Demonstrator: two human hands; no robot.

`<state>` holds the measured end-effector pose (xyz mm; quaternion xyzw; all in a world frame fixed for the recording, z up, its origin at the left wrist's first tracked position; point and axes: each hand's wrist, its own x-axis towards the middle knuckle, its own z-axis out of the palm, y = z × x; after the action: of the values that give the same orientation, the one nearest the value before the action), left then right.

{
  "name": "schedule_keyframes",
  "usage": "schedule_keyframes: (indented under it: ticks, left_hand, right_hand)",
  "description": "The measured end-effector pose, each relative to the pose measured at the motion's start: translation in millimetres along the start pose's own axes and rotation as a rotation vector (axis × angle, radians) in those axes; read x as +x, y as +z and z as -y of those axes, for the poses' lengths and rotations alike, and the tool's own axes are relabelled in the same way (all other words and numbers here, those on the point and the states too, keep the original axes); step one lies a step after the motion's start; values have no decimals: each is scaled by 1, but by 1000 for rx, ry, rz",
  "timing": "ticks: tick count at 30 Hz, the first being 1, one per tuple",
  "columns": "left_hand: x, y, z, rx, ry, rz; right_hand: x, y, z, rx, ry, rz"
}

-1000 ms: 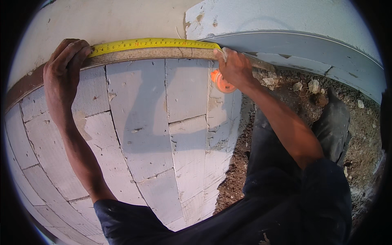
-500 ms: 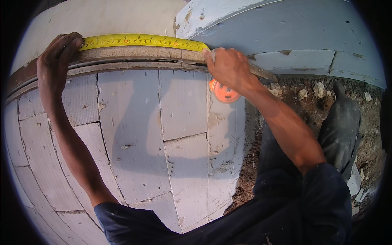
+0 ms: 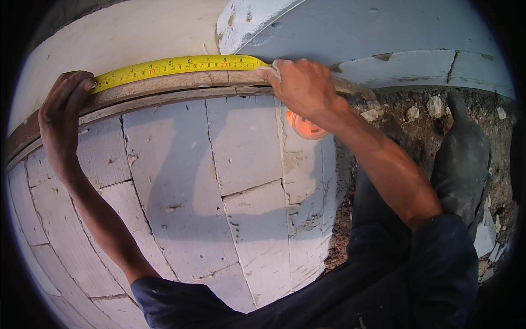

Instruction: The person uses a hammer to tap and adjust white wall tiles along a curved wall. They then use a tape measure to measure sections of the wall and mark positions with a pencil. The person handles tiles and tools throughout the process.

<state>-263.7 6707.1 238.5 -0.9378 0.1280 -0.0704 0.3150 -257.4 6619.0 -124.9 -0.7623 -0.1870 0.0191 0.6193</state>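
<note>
A yellow tape measure blade [image 3: 175,66] stretches along the top of a wooden strip [image 3: 148,88] on the far side. Its left end is pinched by my left hand [image 3: 63,109], fingers curled and thumb pressed to the metal tip. My right hand [image 3: 304,88] grips the blade near the strip's right part, thumb against the tape where it bends over. Below that hand, the round orange case [image 3: 306,127] of the tape measure shows against the blocks, partly hidden by my wrist.
Pale blocks with cracked joints [image 3: 175,181] fill the space between my arms, crossed by my shadow. Beyond the strip lie a cream surface [image 3: 137,33] and a grey-blue block wall [image 3: 378,33]. Rubble-strewn soil [image 3: 411,118] and a dark boot [image 3: 463,159] are at the right.
The whole view has tilted slightly, so the left end of the tape and my left hand sit lower in the picture. Both hands keep their grip on the tape.
</note>
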Motion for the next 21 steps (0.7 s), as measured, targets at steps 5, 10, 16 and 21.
schedule_keyframes:
  ticks: [5, 10, 16, 21]
  left_hand:
    - [-5, 4, -2, 7, 6, -11]
    - [-2, 12, -5, 62, 79, 19]
    - [-2, 14, -10, 42, 80, 18]
    - [-3, 12, -15, 15, 54, 5]
  right_hand:
    - [-8, 0, 2, -38, 51, -13]
    - [-8, 7, -1, -49, 9, -47]
    - [3, 12, -2, 0, -95, -172]
    - [9, 13, 1, -7, -122, -155]
